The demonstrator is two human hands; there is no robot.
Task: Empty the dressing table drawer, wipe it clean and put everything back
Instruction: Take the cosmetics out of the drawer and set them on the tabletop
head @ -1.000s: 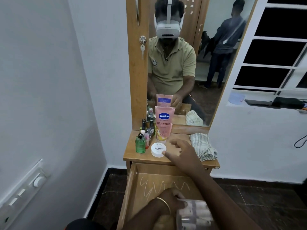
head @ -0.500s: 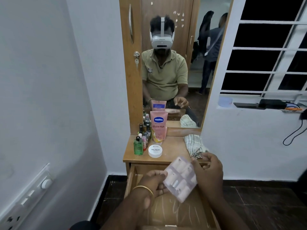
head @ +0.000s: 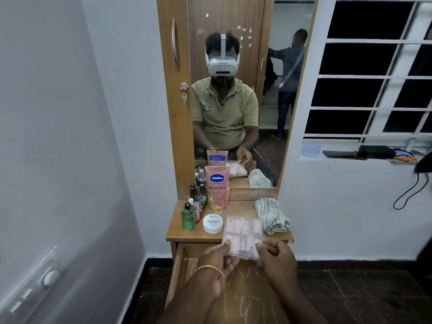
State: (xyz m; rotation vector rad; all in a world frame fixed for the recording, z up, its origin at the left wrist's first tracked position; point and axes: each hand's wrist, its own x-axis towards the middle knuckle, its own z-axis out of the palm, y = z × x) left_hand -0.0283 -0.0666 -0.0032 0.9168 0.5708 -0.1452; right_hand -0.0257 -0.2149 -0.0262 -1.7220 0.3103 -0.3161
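Observation:
A clear plastic case of small pale items [head: 243, 233] rests on the front edge of the wooden dressing table top [head: 177, 230]. My left hand [head: 218, 257] grips its near left corner and my right hand [head: 274, 254] grips its near right corner. The open drawer [head: 180, 265] lies below my arms, its bare wooden bottom showing pale scribble marks. On the top stand a pink Vaseline tube [head: 217, 189], a white nail polish remover tub [head: 213, 223], a green bottle [head: 188, 217], several small bottles [head: 198, 197] and a crumpled striped cloth [head: 272, 215].
A mirror [head: 233, 90] rises behind the table top with a wooden cabinet door [head: 173, 90] at its left. White walls close in on both sides. A barred window [head: 374, 66] with a cluttered sill is at the right. The floor is dark tile.
Both hands have carried the clear case up from over the drawer and forward onto the table top's front edge. A second ago my right hand was reaching over the table top alone.

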